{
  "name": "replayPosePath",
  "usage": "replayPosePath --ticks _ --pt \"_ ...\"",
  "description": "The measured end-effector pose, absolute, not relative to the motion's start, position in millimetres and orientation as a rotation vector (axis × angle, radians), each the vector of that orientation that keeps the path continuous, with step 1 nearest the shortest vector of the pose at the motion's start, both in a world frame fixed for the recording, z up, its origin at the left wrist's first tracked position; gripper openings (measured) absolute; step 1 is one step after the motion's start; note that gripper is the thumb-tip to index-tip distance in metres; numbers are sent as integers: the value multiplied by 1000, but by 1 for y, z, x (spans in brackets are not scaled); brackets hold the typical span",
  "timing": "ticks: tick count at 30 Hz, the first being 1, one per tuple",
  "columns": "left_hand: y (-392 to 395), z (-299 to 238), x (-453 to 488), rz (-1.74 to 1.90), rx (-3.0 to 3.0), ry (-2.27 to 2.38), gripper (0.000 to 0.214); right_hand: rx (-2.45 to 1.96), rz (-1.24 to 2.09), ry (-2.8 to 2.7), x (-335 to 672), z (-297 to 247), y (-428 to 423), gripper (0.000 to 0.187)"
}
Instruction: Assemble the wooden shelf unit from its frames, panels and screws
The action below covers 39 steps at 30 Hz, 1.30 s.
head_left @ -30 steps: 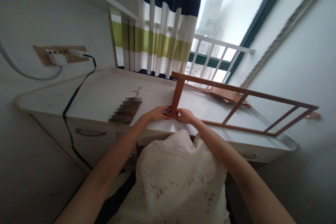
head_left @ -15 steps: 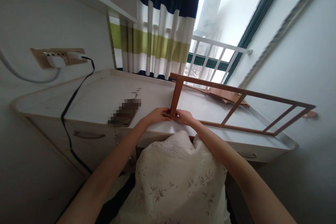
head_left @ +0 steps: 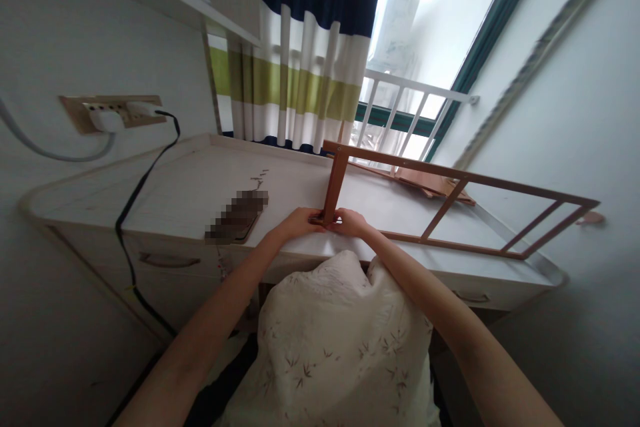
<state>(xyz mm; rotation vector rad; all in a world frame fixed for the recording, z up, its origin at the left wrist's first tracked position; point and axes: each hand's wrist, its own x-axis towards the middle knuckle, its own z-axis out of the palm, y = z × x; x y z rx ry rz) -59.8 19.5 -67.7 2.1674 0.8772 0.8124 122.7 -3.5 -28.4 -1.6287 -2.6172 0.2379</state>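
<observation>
A brown wooden frame (head_left: 447, 208) with crossbars stands on its long edge on the white desktop, stretching to the right. Its left end post (head_left: 336, 183) rises between my hands. My left hand (head_left: 301, 221) is closed at the foot of this post, next to a small dark piece (head_left: 316, 218) that is too small to name. On the other side of the post, my right hand (head_left: 352, 223) has its fingertips pinched together by the same corner. Whatever those fingertips hold is hidden. Both wrists are low over the desk's front edge.
A phone-like flat object (head_left: 237, 217), blurred over, lies left of my hands with a charm strap. A black cable (head_left: 131, 203) hangs from the wall socket (head_left: 113, 113) across the desk. Flat wooden pieces (head_left: 430, 181) lie behind the frame. Curtain (head_left: 310, 80) and window are beyond.
My fingers have shifted very slightly at the foot of the post, and more of the small dark piece shows. The frame stays in place.
</observation>
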Motion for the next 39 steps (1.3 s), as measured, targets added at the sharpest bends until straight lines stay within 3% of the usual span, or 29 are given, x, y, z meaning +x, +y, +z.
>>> replayPosePath --ticks 39 --pt "23 -64 -67 747 2103 827 57 -1673 340 -2573 128 -31 3 29"
